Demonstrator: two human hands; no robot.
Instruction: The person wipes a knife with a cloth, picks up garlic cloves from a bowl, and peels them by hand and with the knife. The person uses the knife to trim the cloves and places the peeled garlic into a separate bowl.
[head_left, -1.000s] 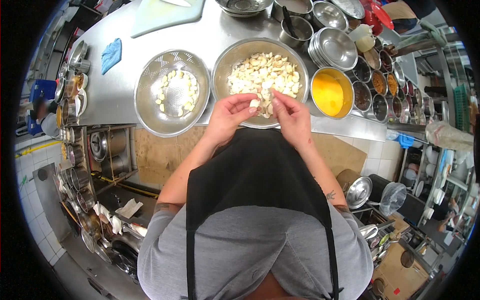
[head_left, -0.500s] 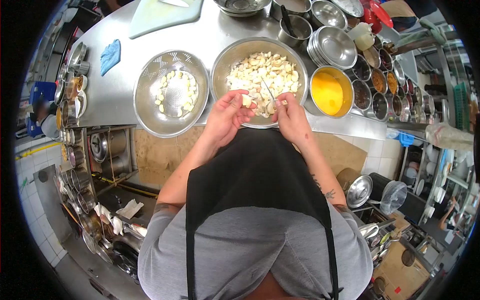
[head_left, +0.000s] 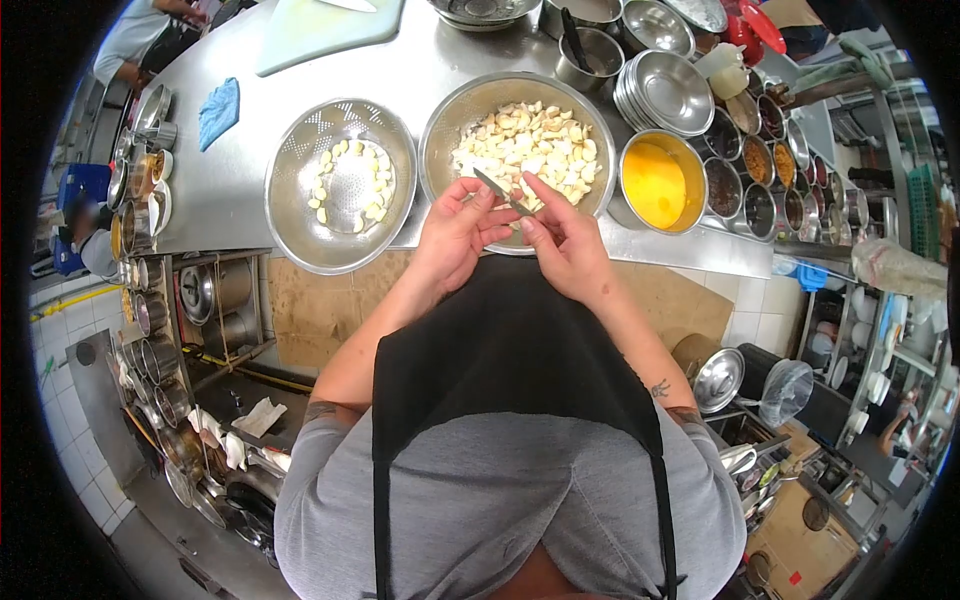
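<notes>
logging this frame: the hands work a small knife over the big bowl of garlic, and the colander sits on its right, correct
Wrong side: the head view shows the colander left of the bowl. The left hand, right hand and knife are over it.

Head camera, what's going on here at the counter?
A person stands at a steel counter, both hands over the near rim of a bowl heaped with garlic. The right hand holds a small knife, blade pointing toward the left hand, whose fingers curl beside it; whether they pinch a clove is hidden. A colander to the left holds fewer cloves.
</notes>
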